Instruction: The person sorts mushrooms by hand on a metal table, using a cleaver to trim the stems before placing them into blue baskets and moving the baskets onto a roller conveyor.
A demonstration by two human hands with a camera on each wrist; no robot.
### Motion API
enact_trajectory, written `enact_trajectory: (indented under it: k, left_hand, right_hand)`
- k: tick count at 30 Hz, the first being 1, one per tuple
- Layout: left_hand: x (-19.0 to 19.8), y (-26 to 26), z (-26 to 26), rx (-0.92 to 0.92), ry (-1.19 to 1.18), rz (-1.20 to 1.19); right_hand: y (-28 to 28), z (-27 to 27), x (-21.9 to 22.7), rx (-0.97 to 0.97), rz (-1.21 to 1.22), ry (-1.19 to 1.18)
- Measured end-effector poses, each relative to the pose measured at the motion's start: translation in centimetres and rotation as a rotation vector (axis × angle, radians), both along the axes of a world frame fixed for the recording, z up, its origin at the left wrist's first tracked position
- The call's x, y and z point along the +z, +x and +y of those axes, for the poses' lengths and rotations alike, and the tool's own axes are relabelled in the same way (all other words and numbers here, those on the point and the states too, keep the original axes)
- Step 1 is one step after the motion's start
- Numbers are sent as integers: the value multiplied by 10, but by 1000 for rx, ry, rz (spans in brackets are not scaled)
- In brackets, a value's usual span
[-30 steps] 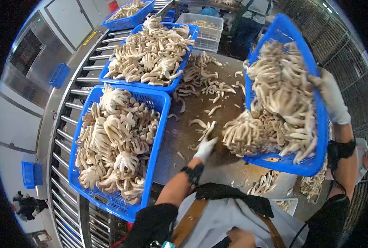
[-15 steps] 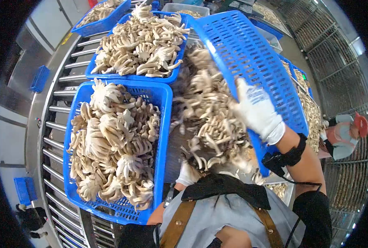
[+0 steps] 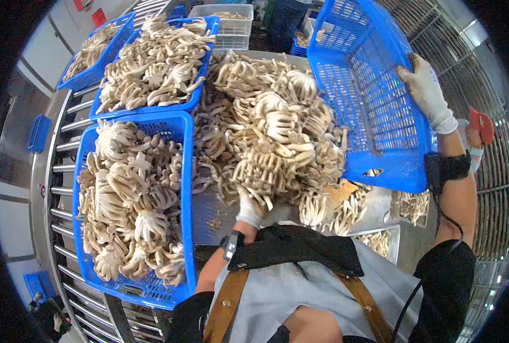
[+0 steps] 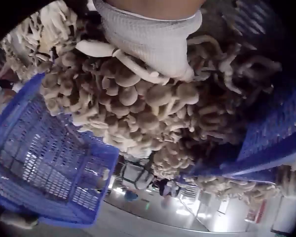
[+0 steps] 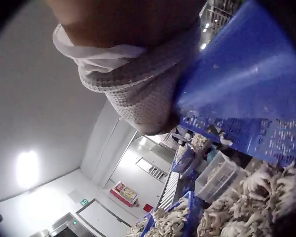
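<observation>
A large pile of pale clustered mushrooms (image 3: 277,126) lies on the metal table. The gloved left hand (image 3: 250,209) touches its near edge in the head view; its fingers are largely hidden by mushrooms there and in the left wrist view, where mushroom caps (image 4: 148,98) lie beyond the glove (image 4: 153,44). To the right, a tilted blue basket (image 3: 374,80) shows its bare inside, with a small mushroom piece near its far rim. The gloved right hand (image 3: 429,91) grips the basket's right rim; in the right wrist view the glove (image 5: 138,94) is against the blue wall (image 5: 237,74).
Full blue baskets (image 3: 189,171) stand on a roller conveyor (image 3: 63,191) at the left. Clear bins (image 3: 231,41) are beyond the table. A tray of mushrooms (image 3: 380,243) sits at the near right. Another person in a red cap (image 3: 482,124) is at the far right, near racks.
The mushrooms from the right-hand basket now lie heaped on the table. The basket was tipped over, then swung back up and right with the right hand on its rim. The left hand is at the heap.
</observation>
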State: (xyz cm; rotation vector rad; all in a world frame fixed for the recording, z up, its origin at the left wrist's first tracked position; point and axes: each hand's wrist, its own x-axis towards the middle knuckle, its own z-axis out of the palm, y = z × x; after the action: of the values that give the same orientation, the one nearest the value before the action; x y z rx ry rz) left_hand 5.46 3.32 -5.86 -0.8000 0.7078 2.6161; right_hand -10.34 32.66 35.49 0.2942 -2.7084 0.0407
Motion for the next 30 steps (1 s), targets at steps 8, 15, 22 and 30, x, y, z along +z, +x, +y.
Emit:
enact_trajectory:
  k: [8,15,22,30]
  left_hand:
    - [41,13,-70,120,-169,26]
    - [36,73,62,-753,-1782,1669]
    - [-31,23,118,-1060,-1748,2273]
    - [-84,-45,-30,-1612,-2141,1283]
  right_hand:
    - [50,77,68,264,230,-43]
    - [73,121,48,5,301,102]
    - [114,159,64,-80,416,253]
    - [131,163,76,-23,498,162]
